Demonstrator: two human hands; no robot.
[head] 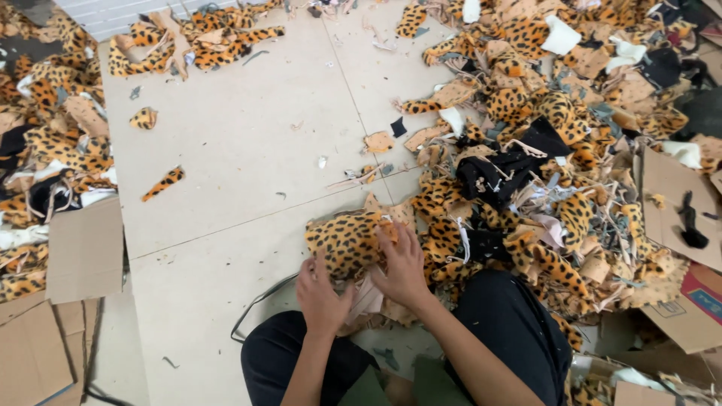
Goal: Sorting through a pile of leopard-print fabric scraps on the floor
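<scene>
Now both hands grip the leopard-print fabric piece [347,242]: left hand [320,295] closed on its near edge, right hand [402,265] pressing its right side, fingers spread; it lies just beyond them.

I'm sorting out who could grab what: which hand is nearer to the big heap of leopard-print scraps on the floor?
Right. The right hand rests on the leopard-print piece at its side next to the heap of scraps, almost touching it. The left hand grips the piece's near edge, farther from the heap.
</scene>
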